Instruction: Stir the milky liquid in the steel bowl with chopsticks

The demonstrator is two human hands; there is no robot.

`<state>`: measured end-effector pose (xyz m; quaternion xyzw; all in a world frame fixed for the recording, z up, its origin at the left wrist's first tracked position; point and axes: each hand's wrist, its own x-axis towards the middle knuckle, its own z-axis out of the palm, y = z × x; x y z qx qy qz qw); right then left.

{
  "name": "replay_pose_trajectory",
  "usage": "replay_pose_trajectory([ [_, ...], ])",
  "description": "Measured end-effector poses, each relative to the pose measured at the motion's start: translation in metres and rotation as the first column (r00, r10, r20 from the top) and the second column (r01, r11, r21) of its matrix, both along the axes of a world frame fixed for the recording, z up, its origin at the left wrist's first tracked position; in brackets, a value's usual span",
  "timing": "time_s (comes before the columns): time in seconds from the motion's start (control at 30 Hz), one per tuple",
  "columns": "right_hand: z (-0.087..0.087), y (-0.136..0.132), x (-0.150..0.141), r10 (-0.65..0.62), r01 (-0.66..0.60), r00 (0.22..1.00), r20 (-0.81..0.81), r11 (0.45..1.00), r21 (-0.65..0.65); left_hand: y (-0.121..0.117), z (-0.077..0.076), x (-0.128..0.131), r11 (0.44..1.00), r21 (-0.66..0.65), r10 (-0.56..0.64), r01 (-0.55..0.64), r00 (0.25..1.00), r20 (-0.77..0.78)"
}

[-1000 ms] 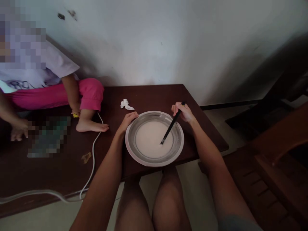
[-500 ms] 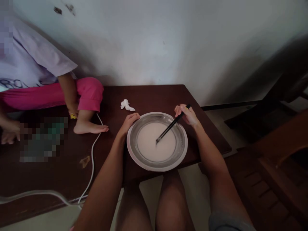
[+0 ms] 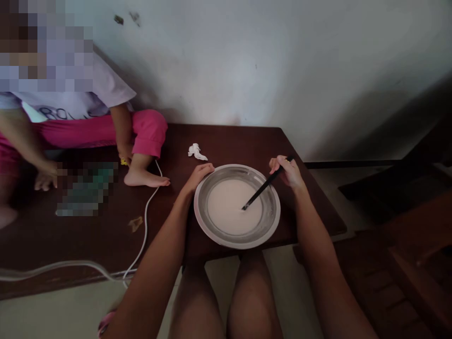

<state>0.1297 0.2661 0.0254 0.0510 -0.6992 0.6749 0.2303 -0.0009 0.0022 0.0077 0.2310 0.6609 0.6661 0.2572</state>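
Observation:
A round metal basin (image 3: 271, 226) stands at the front edge of the dark wooden bench and holds a milky white liquid (image 3: 229, 207). My left hand (image 3: 202, 175) grips its rim at the upper left, with the fingers partly hidden behind the rim. Over the right side of the basin, my right hand (image 3: 287, 170) is closed around black chopsticks (image 3: 263, 188). They slant down to the left, and their tips dip into the liquid near the middle.
Behind the basin a crumpled white tissue (image 3: 197, 151) lies on the bench (image 3: 240, 141). A person in pink trousers (image 3: 148, 129) sits at the left beside a blurred-out flat object (image 3: 88, 190). A white cable (image 3: 145, 226) runs across the bench. Dark wooden furniture (image 3: 406, 254) stands at the right.
The whole view has shifted, so things appear farther right. The chopstick tips have moved slightly right within the basin. Both hands keep their holds.

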Motion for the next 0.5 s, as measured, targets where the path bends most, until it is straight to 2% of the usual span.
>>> replay_pose_trajectory([
  [0.1, 0.0009, 0.0014, 0.0004, 0.039, -0.041, 0.998, 0.054, 0.998, 0.043, 0.0003, -0.0011, -0.0004, 1.0, 0.005, 0.014, -0.014, 1.0, 0.016],
  [0.27, 0.0029, 0.0055, 0.0017, -0.093, 0.092, 0.995, 0.03, 0.995, 0.043, -0.0004, -0.0018, -0.0022, 1.0, 0.005, 0.011, -0.011, 1.0, 0.007],
  [0.4, 0.0011, 0.0043, 0.001, -0.015, 0.006, 0.994, 0.108, 0.997, 0.078, -0.0008, -0.0025, -0.0045, 1.0, -0.007, 0.005, -0.005, 1.0, -0.022],
  [0.5, 0.0009, 0.0062, 0.0005, -0.102, 0.098, 0.993, 0.061, 0.993, 0.059, -0.0009, -0.004, -0.0052, 1.0, -0.005, 0.007, -0.007, 1.0, -0.026],
])
